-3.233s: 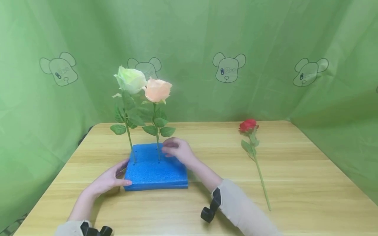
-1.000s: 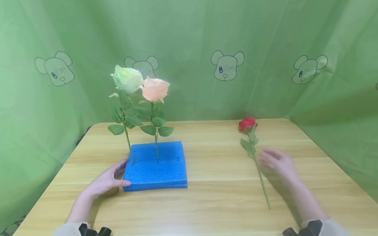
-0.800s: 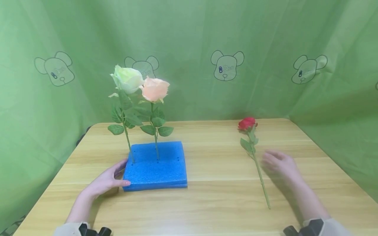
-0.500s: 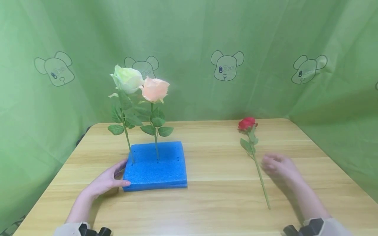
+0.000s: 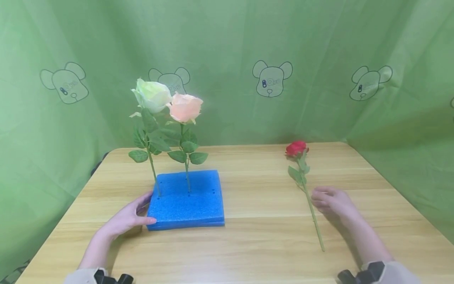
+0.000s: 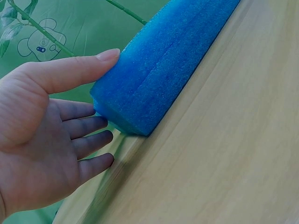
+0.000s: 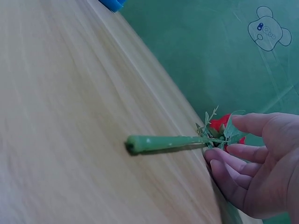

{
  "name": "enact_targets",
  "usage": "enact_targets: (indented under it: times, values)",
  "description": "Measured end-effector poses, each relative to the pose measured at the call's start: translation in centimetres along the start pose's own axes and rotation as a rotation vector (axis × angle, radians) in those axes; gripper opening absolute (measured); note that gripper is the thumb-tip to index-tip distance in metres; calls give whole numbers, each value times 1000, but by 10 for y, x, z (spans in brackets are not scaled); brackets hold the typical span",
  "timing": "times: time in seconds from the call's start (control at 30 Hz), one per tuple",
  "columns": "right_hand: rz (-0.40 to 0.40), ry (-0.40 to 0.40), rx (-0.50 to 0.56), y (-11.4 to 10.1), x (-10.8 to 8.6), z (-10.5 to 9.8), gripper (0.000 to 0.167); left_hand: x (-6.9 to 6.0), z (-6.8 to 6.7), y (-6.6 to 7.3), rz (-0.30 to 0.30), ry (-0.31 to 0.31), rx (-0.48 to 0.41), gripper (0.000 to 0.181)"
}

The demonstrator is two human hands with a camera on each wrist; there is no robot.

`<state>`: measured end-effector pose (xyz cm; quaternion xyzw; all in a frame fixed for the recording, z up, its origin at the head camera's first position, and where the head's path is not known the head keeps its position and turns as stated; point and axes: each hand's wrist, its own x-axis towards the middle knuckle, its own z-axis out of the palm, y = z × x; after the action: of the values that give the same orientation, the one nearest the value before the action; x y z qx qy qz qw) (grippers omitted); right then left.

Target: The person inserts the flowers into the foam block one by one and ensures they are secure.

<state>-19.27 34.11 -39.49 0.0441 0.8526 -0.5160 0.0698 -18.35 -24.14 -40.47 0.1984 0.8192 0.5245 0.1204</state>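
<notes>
My left hand [image 5: 128, 217] is at the left side of a blue foam block [image 5: 198, 207], its thumb touching the front left corner and its fingers spread fairly straight. In the block stand a pale green-white artificial rose [image 5: 153, 96] and a pink artificial rose [image 5: 185, 108], both upright on leafy stems. To the right, a red artificial rose [image 5: 296, 148] lies on the table, its stem pointing towards me. Beside that stem hovers my right hand [image 5: 336, 203], fingers loosely bent. In the right wrist view a gap shows between thumb and fingers, near the stem [image 7: 163, 143].
The wooden table [image 5: 262, 244] carries the block and the red rose, with a wide stretch of tabletop between them. Several small holes dot the block's top. A green curtain [image 5: 227, 43] with printed bear heads hangs behind and at both sides.
My right hand has left the pink rose's stem at the block and moved right, beside the red rose; lately it has dropped slightly towards me. My left hand has stayed at the block.
</notes>
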Motion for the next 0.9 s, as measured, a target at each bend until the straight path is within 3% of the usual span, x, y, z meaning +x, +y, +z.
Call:
enact_targets:
  times: [0.3,0.63,0.9]
  values:
    - [5,6,-48,1,3,3,66,0,0,-1,8,1,12,92]
    - [-45,6,-215,-3,5,8,65,0,1,0,-7,13,16,92]
    - [-35,2,-235,-5,6,10,63,0,0,-1,-2,10,15,91]
